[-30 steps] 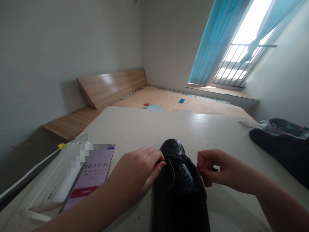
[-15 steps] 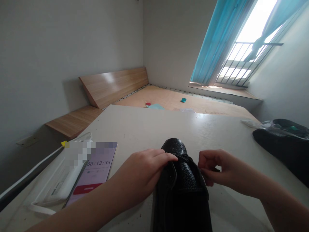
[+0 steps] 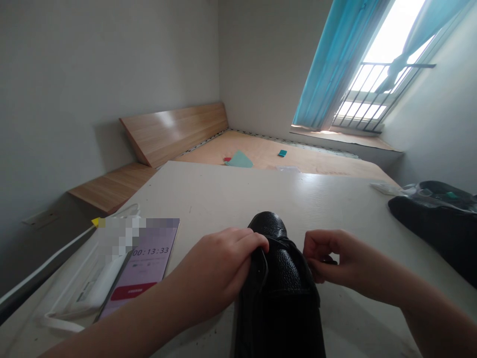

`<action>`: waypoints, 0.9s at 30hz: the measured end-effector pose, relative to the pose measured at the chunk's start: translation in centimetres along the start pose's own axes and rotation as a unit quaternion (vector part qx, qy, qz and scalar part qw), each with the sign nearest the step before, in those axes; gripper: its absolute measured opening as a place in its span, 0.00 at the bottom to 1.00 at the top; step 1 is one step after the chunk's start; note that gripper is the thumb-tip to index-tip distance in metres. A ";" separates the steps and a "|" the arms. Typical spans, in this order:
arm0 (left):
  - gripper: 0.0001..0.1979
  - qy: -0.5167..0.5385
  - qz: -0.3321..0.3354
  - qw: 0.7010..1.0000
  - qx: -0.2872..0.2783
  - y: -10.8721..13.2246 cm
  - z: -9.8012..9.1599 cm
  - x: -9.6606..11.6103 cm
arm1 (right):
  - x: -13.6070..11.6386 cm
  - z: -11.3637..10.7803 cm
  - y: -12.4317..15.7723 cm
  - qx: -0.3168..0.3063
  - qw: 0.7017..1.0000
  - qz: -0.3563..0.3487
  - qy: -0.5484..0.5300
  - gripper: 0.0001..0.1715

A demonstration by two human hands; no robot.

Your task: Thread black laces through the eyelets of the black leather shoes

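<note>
A black leather shoe [image 3: 285,266] stands on the white table, its toe pointing away from me and its opening towards me. A dark lace [image 3: 281,242] crosses it near the toe. My left hand [image 3: 229,263] is closed on the shoe's left side, with thumb and fingers gripping the edge of the lacing flap [image 3: 260,268]. Close against the right side, my right hand [image 3: 328,256] is curled in a pinch. A small dark bit shows between its fingers, but I cannot tell what it is.
A phone [image 3: 149,268] showing a timer lies left on the table [image 3: 208,194], beside a white cable [image 3: 61,320] and a clear plastic item. Another black shoe [image 3: 428,228] with plastic packaging stands at the right edge. Beyond is a bed [image 3: 320,161] with small items.
My left fingertips have drawn back slightly from the lace towards the left flap. My right hand keeps its pinch beside the shoe. The whole view has shifted a little.
</note>
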State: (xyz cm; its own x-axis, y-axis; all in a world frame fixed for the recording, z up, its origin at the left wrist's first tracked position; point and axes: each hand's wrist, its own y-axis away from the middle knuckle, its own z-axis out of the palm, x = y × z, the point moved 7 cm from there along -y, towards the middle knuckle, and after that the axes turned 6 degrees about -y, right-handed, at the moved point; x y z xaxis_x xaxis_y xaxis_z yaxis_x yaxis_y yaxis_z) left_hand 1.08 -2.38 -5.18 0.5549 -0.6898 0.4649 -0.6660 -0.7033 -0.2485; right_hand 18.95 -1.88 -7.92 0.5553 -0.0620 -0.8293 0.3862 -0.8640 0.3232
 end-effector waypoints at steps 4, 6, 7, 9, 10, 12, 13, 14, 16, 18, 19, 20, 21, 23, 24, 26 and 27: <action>0.14 0.001 -0.004 1.000 0.002 0.0 0.0 0.0 | -0.3 0.0 0.2 0.004 1.000 -0.012 0.017 0.07; 0.14 0.004 -0.005 1.000 0.002 0.0 0.0 0.0 | -0.5 -0.3 0.3 0.013 1.000 -0.016 0.014 0.06; 0.14 0.004 -0.005 1.000 0.001 0.0 0.0 0.0 | -0.6 -0.4 0.2 0.017 1.000 -0.020 0.011 0.06; 0.13 0.004 -0.005 1.000 -0.003 -0.1 0.2 -0.1 | -0.7 -0.5 0.2 0.019 0.999 -0.028 0.007 0.05; 0.13 0.003 -0.006 1.000 -0.006 -0.1 0.2 -0.1 | -0.7 -0.5 0.2 0.015 0.999 -0.030 0.005 0.05; 0.13 0.003 -0.007 1.000 -0.010 -0.2 0.3 -0.1 | -0.7 -0.3 0.2 0.010 0.999 -0.031 0.003 0.05; 0.13 0.003 -0.008 1.000 -0.010 -0.2 0.4 -0.2 | -0.7 -0.3 0.2 0.008 1.000 -0.030 0.003 0.06; 0.13 0.003 -0.008 1.000 -0.009 -0.2 0.4 -0.2 | -0.6 -0.2 0.2 0.008 1.000 -0.029 0.004 0.06; 0.13 0.003 -0.008 1.000 -0.007 -0.1 0.4 -0.2 | -0.7 -0.1 0.2 0.011 0.999 -0.030 0.010 0.07; 0.13 0.001 -0.006 1.000 -0.005 -0.1 0.3 -0.1 | -0.8 0.1 0.2 0.008 0.999 -0.032 0.011 0.06; 0.13 -0.002 -0.004 1.000 -0.006 0.0 0.3 -0.1 | -0.9 0.1 0.3 0.004 0.999 -0.034 0.006 0.06; 0.13 -0.006 -0.004 1.000 -0.006 0.0 0.3 -0.1 | -0.9 0.2 0.3 -0.001 0.999 -0.039 -0.001 0.05; 0.13 -0.010 -0.003 1.000 -0.007 0.0 0.3 -0.1 | -1.0 0.2 0.4 -0.007 0.999 -0.046 -0.011 0.05; 0.13 -0.022 0.000 1.000 -0.008 -0.1 0.3 0.0 | -1.2 0.3 0.6 -0.017 0.997 -0.068 -0.027 0.10; 0.14 -0.030 0.001 1.000 -0.009 -0.2 0.3 0.0 | -1.3 0.4 0.7 -0.019 0.996 -0.079 -0.026 0.13; 0.14 -0.053 0.005 0.999 -0.013 -0.4 0.3 0.1 | -1.5 0.5 1.0 -0.014 0.996 -0.088 -0.001 0.17; 0.14 -0.067 0.007 0.998 -0.017 -0.5 0.3 0.1 | -1.6 0.5 1.2 -0.006 0.996 -0.089 0.018 0.18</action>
State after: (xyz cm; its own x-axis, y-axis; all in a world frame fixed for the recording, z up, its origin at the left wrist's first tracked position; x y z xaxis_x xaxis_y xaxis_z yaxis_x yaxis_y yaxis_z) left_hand 1.59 -2.18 -5.25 0.6052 -0.7184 0.3430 -0.6901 -0.6882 -0.2240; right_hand 18.09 -3.04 -6.44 0.5034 0.1090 -0.8572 0.4892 -0.8536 0.1788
